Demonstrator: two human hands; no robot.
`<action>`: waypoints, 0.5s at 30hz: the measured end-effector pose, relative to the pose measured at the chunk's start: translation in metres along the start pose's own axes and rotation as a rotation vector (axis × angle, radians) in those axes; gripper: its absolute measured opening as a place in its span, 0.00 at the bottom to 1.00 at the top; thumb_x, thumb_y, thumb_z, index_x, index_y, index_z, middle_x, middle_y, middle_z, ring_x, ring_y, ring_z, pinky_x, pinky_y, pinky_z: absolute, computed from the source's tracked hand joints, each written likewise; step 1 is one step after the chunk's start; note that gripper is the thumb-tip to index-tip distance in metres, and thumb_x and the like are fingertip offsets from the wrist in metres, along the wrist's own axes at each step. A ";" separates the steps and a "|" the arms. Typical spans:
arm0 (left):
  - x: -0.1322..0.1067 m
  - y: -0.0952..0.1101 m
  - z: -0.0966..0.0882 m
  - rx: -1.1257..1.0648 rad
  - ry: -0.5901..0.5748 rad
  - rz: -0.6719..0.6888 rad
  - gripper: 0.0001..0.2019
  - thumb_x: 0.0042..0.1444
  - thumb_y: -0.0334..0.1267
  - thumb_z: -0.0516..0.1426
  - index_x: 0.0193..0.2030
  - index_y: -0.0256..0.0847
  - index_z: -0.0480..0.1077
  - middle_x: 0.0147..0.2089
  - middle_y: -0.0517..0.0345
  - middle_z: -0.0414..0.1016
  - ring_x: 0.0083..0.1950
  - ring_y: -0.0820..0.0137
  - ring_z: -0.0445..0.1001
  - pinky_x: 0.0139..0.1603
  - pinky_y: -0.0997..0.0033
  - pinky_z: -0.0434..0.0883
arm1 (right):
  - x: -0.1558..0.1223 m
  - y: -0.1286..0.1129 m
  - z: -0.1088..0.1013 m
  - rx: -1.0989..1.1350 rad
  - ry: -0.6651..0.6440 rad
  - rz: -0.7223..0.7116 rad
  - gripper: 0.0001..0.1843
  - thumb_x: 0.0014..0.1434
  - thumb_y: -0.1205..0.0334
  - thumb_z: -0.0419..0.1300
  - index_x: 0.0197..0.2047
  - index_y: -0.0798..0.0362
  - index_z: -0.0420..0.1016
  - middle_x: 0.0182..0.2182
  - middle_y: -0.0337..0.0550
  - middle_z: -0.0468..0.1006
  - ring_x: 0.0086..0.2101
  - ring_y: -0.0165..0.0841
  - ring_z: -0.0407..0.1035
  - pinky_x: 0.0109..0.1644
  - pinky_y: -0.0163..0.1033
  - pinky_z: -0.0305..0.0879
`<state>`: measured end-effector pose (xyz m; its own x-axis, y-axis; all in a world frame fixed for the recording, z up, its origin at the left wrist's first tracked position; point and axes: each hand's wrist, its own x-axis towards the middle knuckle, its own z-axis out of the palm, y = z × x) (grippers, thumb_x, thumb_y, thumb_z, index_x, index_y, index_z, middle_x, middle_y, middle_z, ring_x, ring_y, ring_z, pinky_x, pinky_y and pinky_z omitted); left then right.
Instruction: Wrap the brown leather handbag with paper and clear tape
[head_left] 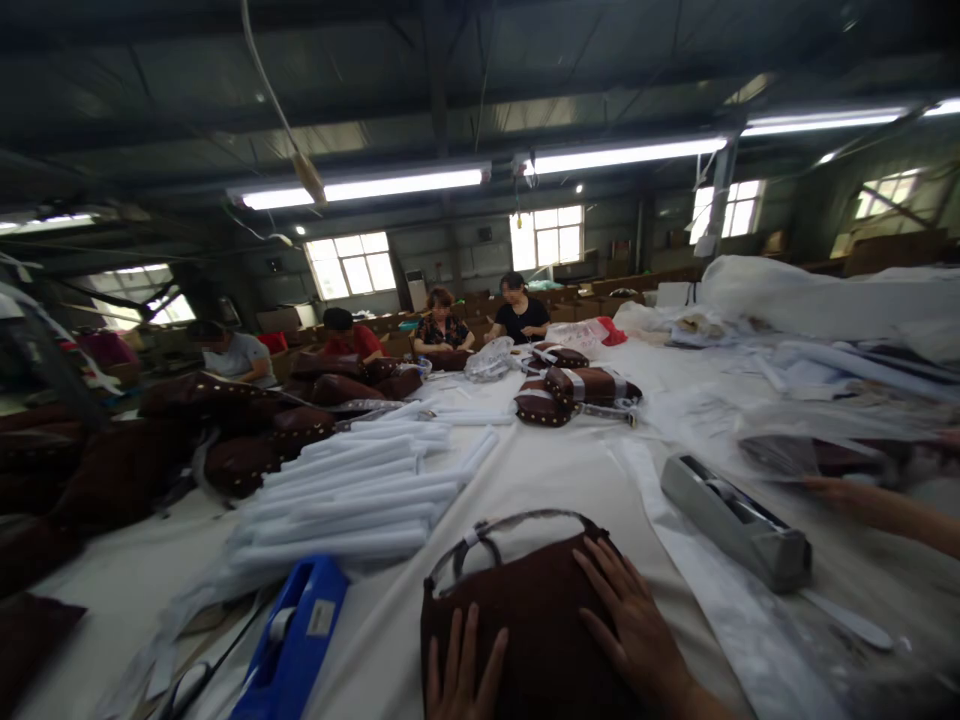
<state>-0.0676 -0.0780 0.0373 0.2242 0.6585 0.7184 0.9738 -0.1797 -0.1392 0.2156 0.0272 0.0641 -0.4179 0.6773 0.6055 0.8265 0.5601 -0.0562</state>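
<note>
A dark brown handbag [529, 600] with a wrapped handle lies on the white table [570, 470] right in front of me. My left hand [461, 675] rests flat on its near left part, fingers stretched out. My right hand [637, 625] lies flat on its right side, fingers spread. Neither hand holds anything.
A blue tape dispenser [296, 640] sits at the near left, a grey tape dispenser [735, 520] to the right. White paper rolls [360, 495] are stacked left of centre. More brown bags [574, 390] lie further back. Another person's arm [889, 510] reaches in from the right. Several people work at the far end.
</note>
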 end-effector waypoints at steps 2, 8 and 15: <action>0.000 0.001 -0.020 -0.074 -0.156 -0.027 0.41 0.53 0.54 0.63 0.72 0.49 0.55 0.74 0.44 0.53 0.75 0.48 0.50 0.71 0.41 0.53 | 0.007 -0.007 -0.016 0.031 -0.036 -0.011 0.37 0.69 0.50 0.52 0.75 0.46 0.42 0.71 0.48 0.53 0.69 0.48 0.50 0.67 0.59 0.56; 0.013 0.009 -0.044 -0.225 -0.328 -0.149 0.42 0.55 0.56 0.62 0.73 0.49 0.53 0.77 0.43 0.44 0.76 0.47 0.48 0.71 0.38 0.50 | 0.052 -0.063 -0.084 0.086 0.024 -0.039 0.41 0.68 0.45 0.49 0.76 0.51 0.36 0.74 0.51 0.44 0.70 0.56 0.41 0.71 0.68 0.37; 0.013 0.012 -0.041 -0.221 -0.309 -0.155 0.40 0.57 0.57 0.60 0.73 0.50 0.53 0.77 0.46 0.46 0.76 0.48 0.46 0.72 0.36 0.45 | 0.031 -0.102 -0.023 0.098 -0.213 -0.246 0.40 0.69 0.50 0.51 0.75 0.55 0.39 0.72 0.52 0.51 0.71 0.46 0.43 0.72 0.62 0.41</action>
<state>-0.0547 -0.1018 0.0731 0.1088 0.8725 0.4764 0.9729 -0.1918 0.1290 0.1270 -0.0196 0.1066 -0.6780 0.5948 0.4319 0.6553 0.7553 -0.0116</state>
